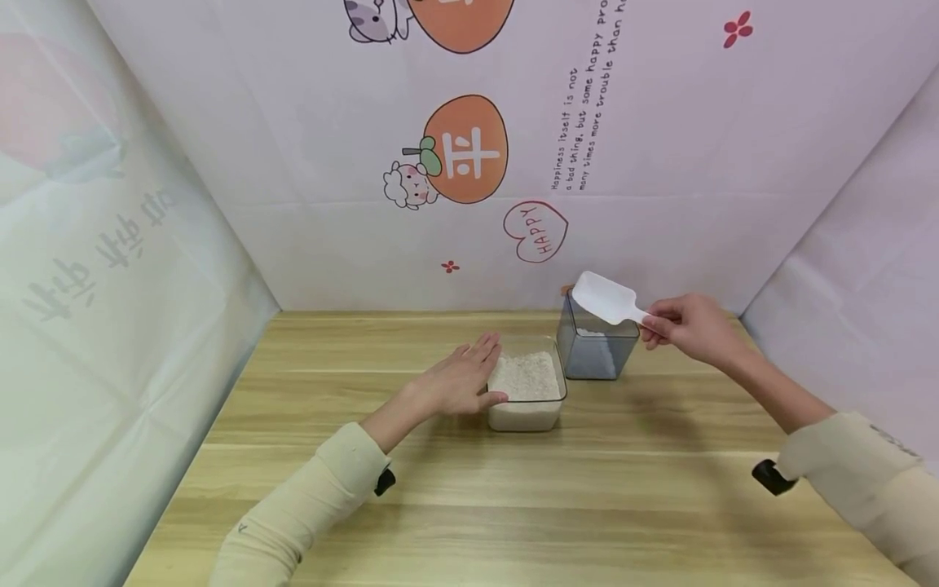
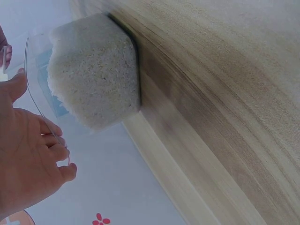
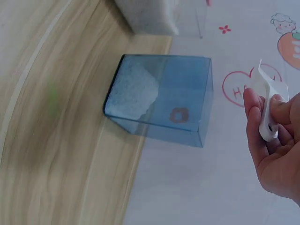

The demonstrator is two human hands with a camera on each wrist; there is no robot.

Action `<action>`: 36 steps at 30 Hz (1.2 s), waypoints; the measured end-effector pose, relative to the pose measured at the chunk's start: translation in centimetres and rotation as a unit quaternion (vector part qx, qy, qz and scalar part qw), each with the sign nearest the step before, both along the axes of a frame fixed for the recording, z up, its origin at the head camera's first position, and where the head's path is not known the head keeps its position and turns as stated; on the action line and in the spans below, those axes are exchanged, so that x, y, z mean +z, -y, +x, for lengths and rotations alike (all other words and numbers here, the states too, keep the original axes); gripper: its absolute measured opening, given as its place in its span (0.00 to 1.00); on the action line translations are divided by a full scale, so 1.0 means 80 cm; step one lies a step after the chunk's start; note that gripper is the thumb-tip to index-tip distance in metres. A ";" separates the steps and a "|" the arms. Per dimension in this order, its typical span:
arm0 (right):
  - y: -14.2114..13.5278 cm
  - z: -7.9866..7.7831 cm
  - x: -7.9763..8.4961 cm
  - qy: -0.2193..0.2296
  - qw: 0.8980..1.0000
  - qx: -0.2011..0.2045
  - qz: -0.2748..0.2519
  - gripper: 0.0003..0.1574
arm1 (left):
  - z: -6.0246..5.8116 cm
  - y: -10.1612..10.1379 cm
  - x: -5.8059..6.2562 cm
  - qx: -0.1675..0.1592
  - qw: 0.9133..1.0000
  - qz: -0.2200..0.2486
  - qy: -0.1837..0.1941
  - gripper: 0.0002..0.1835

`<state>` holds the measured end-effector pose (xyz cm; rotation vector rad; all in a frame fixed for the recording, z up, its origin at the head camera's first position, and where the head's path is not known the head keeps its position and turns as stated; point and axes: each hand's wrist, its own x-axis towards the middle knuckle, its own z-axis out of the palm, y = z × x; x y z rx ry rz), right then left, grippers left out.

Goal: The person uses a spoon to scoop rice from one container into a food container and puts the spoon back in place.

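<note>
My left hand [image 1: 465, 381] rests against the left side of a clear square container [image 1: 524, 417], its fingers and thumb spread along the rim. White rice [image 2: 96, 70] fills the lower part of that container. My right hand [image 1: 685, 326] pinches the handle of a white scoop [image 1: 605, 297]. The scoop is tilted over the open top of a bluish transparent container [image 3: 183, 89]. White grains [image 3: 131, 89] lie heaped to one side in the bottom of the bluish container. In the right wrist view, thumb and fingers close round the scoop's handle.
The two containers stand beside each other on a wood-grain table [image 1: 469, 505], the bluish one farther back and right. Behind them rises a white printed backdrop [image 1: 330, 204]. White sheets [image 1: 110, 326] hang at the left and right.
</note>
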<state>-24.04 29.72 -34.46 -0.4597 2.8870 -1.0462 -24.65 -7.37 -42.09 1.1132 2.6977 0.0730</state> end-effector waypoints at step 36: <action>0.174 -0.022 -0.030 -0.275 0.856 0.219 0.380 0.22 | -0.008 0.002 -0.004 -0.015 1.000 -0.014 -0.020 0.48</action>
